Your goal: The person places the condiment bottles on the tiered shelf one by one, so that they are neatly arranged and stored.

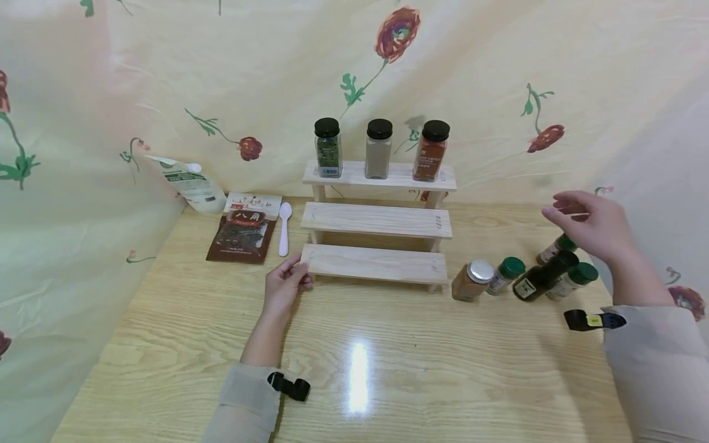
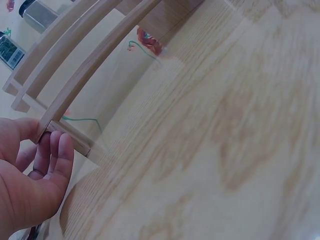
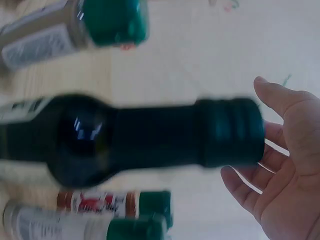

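Note:
A three-step wooden rack (image 1: pixel 376 220) stands on the table. My left hand (image 1: pixel 284 289) pinches the left end of its lowest step, thumb above and fingers below, as the left wrist view also shows. On the top step are three black-lidded jars: green herbs (image 1: pixel 328 157), pale powder (image 1: pixel 378 157) and red pepper powder (image 1: pixel 429 159). My right hand (image 1: pixel 595 224) hovers over the right-hand bottles, fingers loosely bent and holding nothing. In the right wrist view a dark glass bottle (image 3: pixel 155 137) stands before that hand; whether they touch I cannot tell.
Beside the dark bottle stand several green-capped spice jars (image 1: pixel 506 274) and a silver-lidded jar (image 1: pixel 472 283). Left of the rack lie a white spoon (image 1: pixel 285 227) and a brown spice packet (image 1: pixel 242 237), with a white pouch (image 1: pixel 194 187) leaning on the floral cloth (image 1: pixel 293 74).

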Tool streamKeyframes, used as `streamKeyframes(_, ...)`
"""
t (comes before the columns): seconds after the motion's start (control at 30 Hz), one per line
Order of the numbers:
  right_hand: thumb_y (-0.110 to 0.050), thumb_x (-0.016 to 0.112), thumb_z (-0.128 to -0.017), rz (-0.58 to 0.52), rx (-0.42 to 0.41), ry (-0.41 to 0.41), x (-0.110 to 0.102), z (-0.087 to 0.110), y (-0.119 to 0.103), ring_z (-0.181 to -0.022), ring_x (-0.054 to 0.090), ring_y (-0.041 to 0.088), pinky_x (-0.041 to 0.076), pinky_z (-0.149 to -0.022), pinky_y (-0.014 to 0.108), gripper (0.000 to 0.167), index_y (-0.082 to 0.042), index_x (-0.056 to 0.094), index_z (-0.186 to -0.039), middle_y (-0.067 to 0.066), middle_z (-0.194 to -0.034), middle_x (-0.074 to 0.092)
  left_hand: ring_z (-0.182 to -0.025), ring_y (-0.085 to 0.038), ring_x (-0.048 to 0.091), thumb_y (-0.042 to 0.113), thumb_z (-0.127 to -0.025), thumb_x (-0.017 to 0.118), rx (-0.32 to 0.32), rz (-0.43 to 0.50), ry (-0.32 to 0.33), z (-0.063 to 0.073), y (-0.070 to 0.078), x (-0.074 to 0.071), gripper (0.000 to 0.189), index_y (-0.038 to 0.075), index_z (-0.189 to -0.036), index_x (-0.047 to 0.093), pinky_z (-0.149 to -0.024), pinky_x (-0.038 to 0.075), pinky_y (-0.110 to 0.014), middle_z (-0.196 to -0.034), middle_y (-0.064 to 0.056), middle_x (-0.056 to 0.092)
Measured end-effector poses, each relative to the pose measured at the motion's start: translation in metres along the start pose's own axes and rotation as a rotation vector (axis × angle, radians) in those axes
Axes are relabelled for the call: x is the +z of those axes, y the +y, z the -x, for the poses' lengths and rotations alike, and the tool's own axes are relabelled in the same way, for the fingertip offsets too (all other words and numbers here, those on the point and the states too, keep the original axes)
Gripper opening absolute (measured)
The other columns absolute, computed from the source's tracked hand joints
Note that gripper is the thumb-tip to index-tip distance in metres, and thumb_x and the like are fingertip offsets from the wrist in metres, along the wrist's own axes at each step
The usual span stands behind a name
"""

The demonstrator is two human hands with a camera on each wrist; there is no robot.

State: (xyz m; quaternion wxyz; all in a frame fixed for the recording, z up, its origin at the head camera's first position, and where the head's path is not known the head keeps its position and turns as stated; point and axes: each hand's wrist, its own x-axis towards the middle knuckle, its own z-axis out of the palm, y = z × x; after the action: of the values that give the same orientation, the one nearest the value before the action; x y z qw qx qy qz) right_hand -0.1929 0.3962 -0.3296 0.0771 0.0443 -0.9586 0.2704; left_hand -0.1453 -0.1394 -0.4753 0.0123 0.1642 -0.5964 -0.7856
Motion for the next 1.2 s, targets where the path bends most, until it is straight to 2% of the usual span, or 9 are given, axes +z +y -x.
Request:
streamKeyframes(0.07, -0.037, 0.058, -0.103, 0.018, 0.018, 0.000, -0.001, 0.002, 0.008, -0.088, 0.049, -0.011, 0.034, -0.061, -0.003, 0.053, 0.003, 0.055, -0.137, 0.030, -0.127, 0.059, -0.064, -0.012, 0.067, 0.002, -0.097, 0.067, 0.000, 0.005, 0.000, 0.000, 0.000, 0.000, 0.041, -0.005, -0.137, 0.058, -0.063, 0.064, -0.023, -0.079, -0.002, 0.057)
streamKeyframes(0.13, -0.037, 0.056, -0.104, 0.033, 0.035, -0.015, -0.002, 0.003, 0.017, -0.096, 0.060, 0.007, 0.035, -0.059, -0.001, 0.054, 0.005, 0.054, -0.137, 0.032, -0.127, 0.057, -0.064, -0.011, 0.066, 0.001, -0.097, 0.066, 0.003, 0.010, 0.002, 0.000, 0.001, 0.000, 0.041, -0.006, -0.137, 0.058, -0.062, 0.064, -0.023, -0.078, -0.002, 0.057)
streamKeyframes(0.17, -0.037, 0.055, -0.105, 0.041, 0.043, -0.024, -0.002, 0.004, 0.020, -0.099, 0.062, 0.020, 0.044, -0.063, 0.004, 0.054, 0.007, 0.053, -0.137, 0.033, -0.127, 0.056, -0.064, -0.011, 0.066, 0.001, -0.097, 0.066, 0.003, 0.013, 0.002, 0.001, 0.001, 0.000, 0.041, -0.006, -0.137, 0.058, -0.062, 0.064, -0.023, -0.078, -0.002, 0.057)
streamKeyframes(0.27, -0.036, 0.054, -0.105, 0.060, 0.060, -0.057, -0.001, 0.009, 0.033, -0.109, 0.054, 0.053, 0.060, -0.076, 0.039, 0.057, 0.011, 0.050, -0.137, 0.038, -0.127, 0.054, -0.063, -0.011, 0.066, 0.001, -0.097, 0.066, 0.002, 0.013, 0.005, 0.001, 0.001, 0.001, 0.041, -0.006, -0.137, 0.058, -0.062, 0.064, -0.023, -0.077, -0.001, 0.056)
streamKeyframes(0.37, -0.038, 0.053, -0.105, 0.075, 0.076, -0.078, 0.001, 0.013, 0.046, -0.112, 0.051, 0.057, 0.048, -0.083, 0.074, 0.058, 0.012, 0.049, -0.136, 0.040, -0.126, 0.052, -0.063, -0.011, 0.066, 0.002, -0.097, 0.066, 0.001, 0.010, 0.007, 0.002, 0.001, 0.001, 0.041, -0.005, -0.137, 0.058, -0.063, 0.064, -0.023, -0.077, -0.001, 0.056)
streamKeyframes(0.6, -0.040, 0.060, -0.102, 0.088, 0.113, -0.120, 0.009, 0.017, 0.071, -0.112, 0.051, 0.057, 0.050, -0.085, 0.074, 0.064, 0.013, 0.049, -0.135, 0.040, -0.128, 0.051, -0.064, -0.011, 0.066, 0.003, -0.098, 0.066, -0.002, -0.009, 0.002, 0.003, 0.001, 0.001, 0.042, -0.005, -0.138, 0.057, -0.063, 0.064, -0.023, -0.078, -0.002, 0.057)
streamKeyframes(0.8, -0.033, 0.067, -0.099, 0.114, 0.131, -0.157, 0.009, 0.018, 0.083, -0.102, 0.057, 0.059, 0.062, -0.067, 0.060, 0.063, 0.016, 0.049, -0.134, 0.043, -0.118, 0.054, -0.064, -0.011, 0.066, 0.003, -0.098, 0.066, -0.001, -0.021, -0.001, 0.002, 0.001, 0.002, 0.041, -0.005, -0.138, 0.057, -0.063, 0.064, -0.023, -0.078, -0.002, 0.059)
streamKeyframes(1.0, -0.030, 0.071, -0.097, 0.126, 0.097, -0.123, 0.010, 0.018, 0.084, -0.095, 0.059, 0.056, 0.063, -0.058, 0.053, 0.060, 0.017, 0.053, -0.129, 0.042, -0.110, 0.058, -0.065, -0.011, 0.066, 0.004, -0.098, 0.066, 0.004, -0.017, -0.006, 0.003, 0.001, 0.002, 0.042, -0.005, -0.138, 0.057, -0.063, 0.064, -0.023, -0.078, -0.002, 0.057)
streamKeyframes(1.2, -0.039, 0.071, -0.095, 0.118, 0.101, -0.051, 0.004, 0.015, 0.075, -0.100, 0.057, 0.054, 0.055, -0.054, 0.036, 0.058, 0.011, 0.059, -0.121, 0.037, -0.112, 0.059, -0.066, -0.012, 0.066, 0.006, -0.098, 0.067, -0.005, -0.032, -0.004, 0.004, 0.001, 0.001, 0.043, -0.005, -0.139, 0.056, -0.064, 0.064, -0.023, -0.079, -0.003, 0.059)
